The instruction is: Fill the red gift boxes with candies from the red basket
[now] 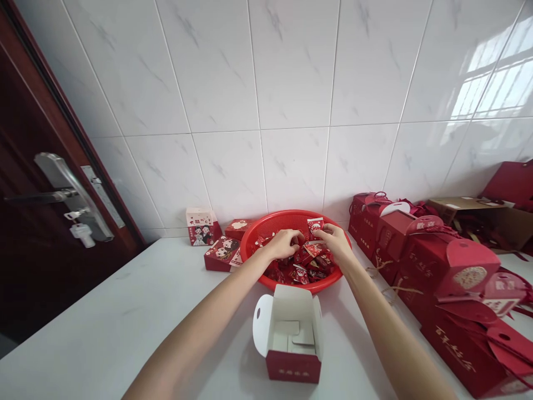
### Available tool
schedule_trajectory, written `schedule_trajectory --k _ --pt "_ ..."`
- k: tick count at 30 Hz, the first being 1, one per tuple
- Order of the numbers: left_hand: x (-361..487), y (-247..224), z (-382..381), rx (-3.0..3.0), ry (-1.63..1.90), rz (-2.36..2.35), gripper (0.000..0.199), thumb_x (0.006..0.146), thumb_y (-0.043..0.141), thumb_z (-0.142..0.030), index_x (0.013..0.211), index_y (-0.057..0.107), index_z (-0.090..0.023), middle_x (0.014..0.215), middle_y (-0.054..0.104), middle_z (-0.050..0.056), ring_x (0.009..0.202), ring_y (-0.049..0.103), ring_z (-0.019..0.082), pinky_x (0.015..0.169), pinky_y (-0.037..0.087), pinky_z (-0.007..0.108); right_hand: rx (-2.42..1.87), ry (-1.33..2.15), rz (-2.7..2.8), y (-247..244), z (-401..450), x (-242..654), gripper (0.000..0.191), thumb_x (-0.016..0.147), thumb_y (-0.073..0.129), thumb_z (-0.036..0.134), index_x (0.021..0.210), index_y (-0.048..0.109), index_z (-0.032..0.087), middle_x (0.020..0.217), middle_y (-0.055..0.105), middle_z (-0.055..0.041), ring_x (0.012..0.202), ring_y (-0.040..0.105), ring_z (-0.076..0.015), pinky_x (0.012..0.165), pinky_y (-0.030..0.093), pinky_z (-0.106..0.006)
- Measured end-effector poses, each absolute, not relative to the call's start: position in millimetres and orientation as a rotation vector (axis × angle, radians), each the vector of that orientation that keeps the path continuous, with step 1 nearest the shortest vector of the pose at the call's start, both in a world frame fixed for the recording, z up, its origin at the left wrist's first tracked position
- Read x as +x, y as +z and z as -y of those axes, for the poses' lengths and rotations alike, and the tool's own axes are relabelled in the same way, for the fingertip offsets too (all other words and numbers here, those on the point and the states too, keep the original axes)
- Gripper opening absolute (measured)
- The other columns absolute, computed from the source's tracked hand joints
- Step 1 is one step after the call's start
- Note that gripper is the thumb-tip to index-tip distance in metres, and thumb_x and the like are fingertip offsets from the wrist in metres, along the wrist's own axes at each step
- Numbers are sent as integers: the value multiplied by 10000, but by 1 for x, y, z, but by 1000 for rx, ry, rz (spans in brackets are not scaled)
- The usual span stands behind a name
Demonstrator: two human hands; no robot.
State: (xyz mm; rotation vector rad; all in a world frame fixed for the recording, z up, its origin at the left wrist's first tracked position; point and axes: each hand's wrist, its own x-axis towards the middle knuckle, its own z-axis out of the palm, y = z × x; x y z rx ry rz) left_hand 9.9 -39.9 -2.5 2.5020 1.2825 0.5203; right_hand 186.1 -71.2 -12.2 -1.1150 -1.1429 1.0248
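Note:
A round red plastic basket holds several red-wrapped candies. My left hand reaches into its middle with bent fingers; whatever the fingertips hold, if anything, is hidden. At the basket's right side, my right hand pinches a small red and white packet between thumb and fingers, above the other candies. In front of the basket, between my forearms, stands an open box, dark red outside and white inside, with its flaps up and nothing in it.
Closed red gift boxes with cord handles are stacked on the right. Behind them sits an open brown carton. Small printed boxes stand left of the basket by the tiled wall. A door with keys is at far left.

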Motion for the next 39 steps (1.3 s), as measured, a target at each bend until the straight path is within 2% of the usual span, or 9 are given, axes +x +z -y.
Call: schedule_trajectory --k 3,5,8,11,16,23,27,32,39 --pt "17 -3 46 2648 401 -1214 215 751 622 -148 915 760 -174 1050 723 81 1016 658 257 918 487 327 -1114 1020 1147 -13 70 186 272 619 696 363 806 650 171 894 710 -68 716 660 -182 575 515 -266" --pt "22 -3 52 2619 233 -1053 172 775 654 -244 902 763 -201 994 732 58 966 667 249 860 499 310 -1115 1015 1155 -15 69 187 285 615 695 376 810 646 174 882 709 -66 723 662 -187 578 515 -271" --pt "27 -4 58 2573 -138 -910 237 750 704 -351 943 758 -225 882 734 43 829 670 247 700 496 303 -1105 1015 1163 -18 67 188 304 617 699 392 819 638 175 872 712 -63 717 668 -196 581 518 -284" --pt "30 -5 59 2659 -286 -945 305 686 745 -351 969 757 -238 920 731 65 862 664 289 681 484 325 -1100 1020 1161 -21 65 189 302 619 701 394 814 632 174 864 713 -60 709 674 -201 571 518 -285" --pt "30 -11 53 2781 -258 -1055 464 621 760 -262 1084 749 -243 1152 694 119 1038 641 369 795 505 390 -1088 1032 1137 -20 65 188 251 639 721 343 802 637 172 841 705 -47 679 670 -178 564 545 -277" --pt "28 -7 51 2823 -234 -1257 427 633 695 -132 1029 761 -278 976 744 65 949 683 309 839 489 354 -1093 1089 1091 -14 68 187 173 672 741 244 778 621 177 753 676 -20 603 660 -141 530 559 -243" --pt "26 -4 47 2895 -166 -1293 360 693 670 -161 1036 759 -229 942 746 92 918 684 322 815 476 384 -1096 1079 1100 -12 70 187 138 695 718 238 767 624 169 759 679 -14 597 656 -127 525 542 -219" --pt "26 0 44 2948 65 -1353 238 738 649 -172 944 747 -241 904 747 54 941 672 269 876 447 359 -1129 1047 1101 -11 70 188 133 701 710 244 777 638 162 740 679 -12 600 638 -121 482 485 -190" --pt "25 -1 40 2894 284 -1565 244 825 636 -286 1040 723 -211 1026 753 81 1027 661 271 955 443 378 -1125 1098 1060 -10 67 188 155 682 735 227 756 611 170 685 665 -1 552 624 -120 463 480 -197"
